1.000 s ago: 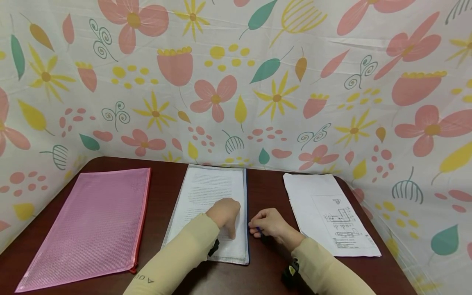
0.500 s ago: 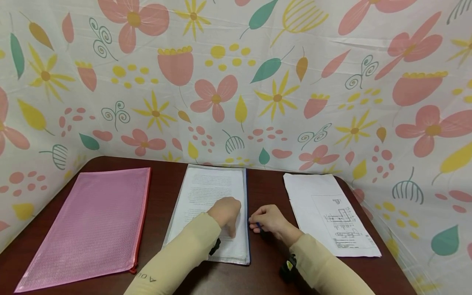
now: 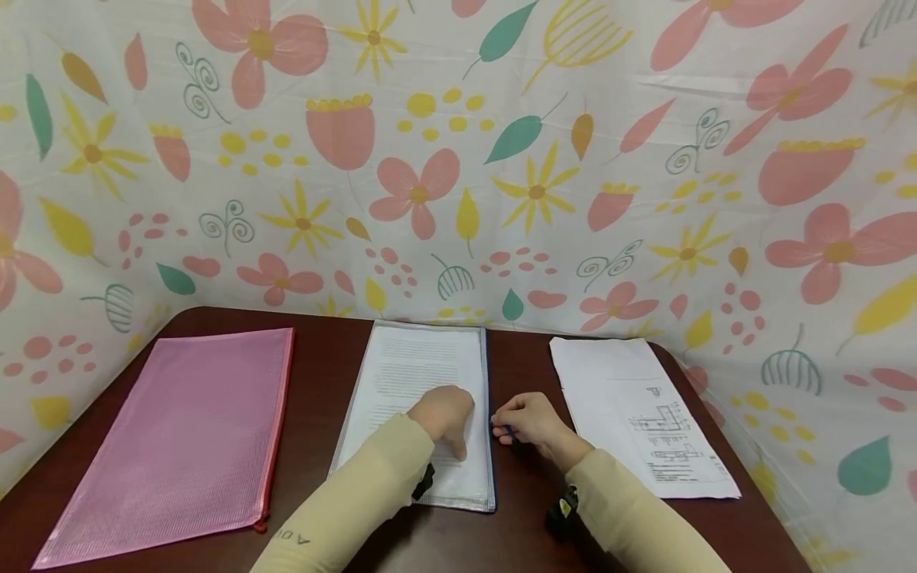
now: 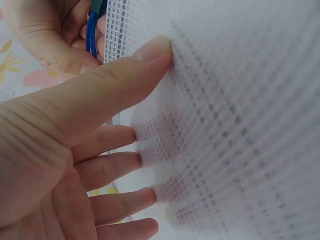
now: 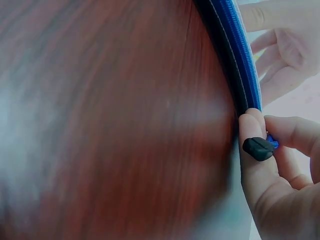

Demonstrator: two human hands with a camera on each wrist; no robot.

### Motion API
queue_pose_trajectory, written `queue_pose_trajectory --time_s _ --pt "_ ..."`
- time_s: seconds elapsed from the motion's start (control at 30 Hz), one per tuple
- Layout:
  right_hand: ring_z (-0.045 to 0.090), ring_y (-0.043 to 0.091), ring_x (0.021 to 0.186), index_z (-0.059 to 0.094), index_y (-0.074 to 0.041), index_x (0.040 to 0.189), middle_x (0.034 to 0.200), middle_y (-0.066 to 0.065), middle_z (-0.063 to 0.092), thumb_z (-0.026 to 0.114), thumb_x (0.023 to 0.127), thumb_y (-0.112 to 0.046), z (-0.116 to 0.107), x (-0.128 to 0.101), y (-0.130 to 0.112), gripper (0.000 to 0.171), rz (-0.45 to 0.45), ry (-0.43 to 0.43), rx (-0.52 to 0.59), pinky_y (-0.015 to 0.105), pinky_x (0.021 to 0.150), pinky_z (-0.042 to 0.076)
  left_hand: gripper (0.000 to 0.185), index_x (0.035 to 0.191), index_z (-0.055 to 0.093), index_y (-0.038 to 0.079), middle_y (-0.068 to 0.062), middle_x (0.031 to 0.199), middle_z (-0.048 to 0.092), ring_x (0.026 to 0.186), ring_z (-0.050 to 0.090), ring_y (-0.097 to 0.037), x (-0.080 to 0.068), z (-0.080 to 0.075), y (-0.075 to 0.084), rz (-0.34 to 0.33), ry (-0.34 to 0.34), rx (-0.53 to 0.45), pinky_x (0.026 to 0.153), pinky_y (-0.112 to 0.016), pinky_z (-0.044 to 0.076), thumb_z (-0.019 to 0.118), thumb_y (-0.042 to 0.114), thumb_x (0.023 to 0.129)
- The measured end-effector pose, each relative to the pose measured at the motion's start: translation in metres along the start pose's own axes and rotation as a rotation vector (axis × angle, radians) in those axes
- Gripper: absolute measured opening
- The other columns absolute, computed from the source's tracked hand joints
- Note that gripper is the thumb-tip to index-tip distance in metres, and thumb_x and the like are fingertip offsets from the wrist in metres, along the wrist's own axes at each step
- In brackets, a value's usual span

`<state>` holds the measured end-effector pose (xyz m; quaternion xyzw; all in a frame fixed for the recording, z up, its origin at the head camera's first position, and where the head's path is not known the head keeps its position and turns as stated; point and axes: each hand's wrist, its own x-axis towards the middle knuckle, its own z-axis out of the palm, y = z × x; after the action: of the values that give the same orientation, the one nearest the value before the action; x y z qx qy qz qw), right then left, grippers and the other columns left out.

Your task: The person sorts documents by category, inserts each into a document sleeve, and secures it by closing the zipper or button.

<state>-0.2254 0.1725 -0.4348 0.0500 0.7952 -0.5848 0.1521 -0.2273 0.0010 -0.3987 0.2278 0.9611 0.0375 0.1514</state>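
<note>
A clear mesh zip pouch (image 3: 411,362) with printed pages inside lies at the middle of the table, its blue zipper (image 5: 239,55) running down the right side. Over the pouch's lower right part is my left hand (image 3: 446,414). In the left wrist view its thumb and extended fingertips touch the mesh. Beside the zipper edge, my right hand (image 3: 532,426) pinches the zipper pull (image 5: 258,148), a blue cord with a dark tab. The slider itself is hidden behind the fingers.
To the left lies a pink mesh zip pouch (image 3: 193,430) with a red zipper edge. Loose white sheets (image 3: 602,382) with a technical drawing lie on the right. A flower-patterned cloth (image 3: 423,263) hangs behind the dark brown table (image 3: 322,350).
The clear pouch has shifted slightly to the right, and both hands with it. My right hand has also moved a little farther up along the zipper edge.
</note>
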Motion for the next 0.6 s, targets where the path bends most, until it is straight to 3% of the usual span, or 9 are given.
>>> queue_pose_trajectory --time_s 0.13,0.37,0.6 --pt "0.065 0.013 0.059 0.061 0.010 0.089 0.074 0.012 0.068 0.066 0.082 0.000 -0.004 0.001 0.002 0.013 0.007 0.015 -0.012 0.030 0.058 0.057 0.060 0.107 0.067 0.009 -0.003 0.102 0.067 0.094 0.061 -0.015 0.002 -0.001 0.003 0.012 0.003 0.016 0.086 -0.028 0.050 0.090 0.035 0.058" --pt "0.064 0.013 0.059 0.062 0.011 0.089 0.073 0.011 0.068 0.065 0.082 0.001 -0.010 0.006 0.003 0.013 0.000 0.053 -0.013 0.031 0.058 0.057 0.057 0.103 0.067 0.009 -0.003 0.100 0.067 0.093 0.061 -0.014 0.011 0.003 0.007 0.025 0.011 0.036 0.084 -0.026 0.050 0.090 0.036 0.058" --pt "0.064 0.012 0.056 0.062 0.010 0.089 0.069 0.009 0.067 0.066 0.082 0.000 -0.015 0.014 0.006 0.013 0.022 0.091 -0.021 0.030 0.056 0.056 0.059 0.105 0.066 0.009 -0.004 0.103 0.067 0.096 0.061 -0.015 0.007 -0.002 0.017 0.011 -0.008 0.036 0.085 -0.027 0.050 0.090 0.036 0.058"
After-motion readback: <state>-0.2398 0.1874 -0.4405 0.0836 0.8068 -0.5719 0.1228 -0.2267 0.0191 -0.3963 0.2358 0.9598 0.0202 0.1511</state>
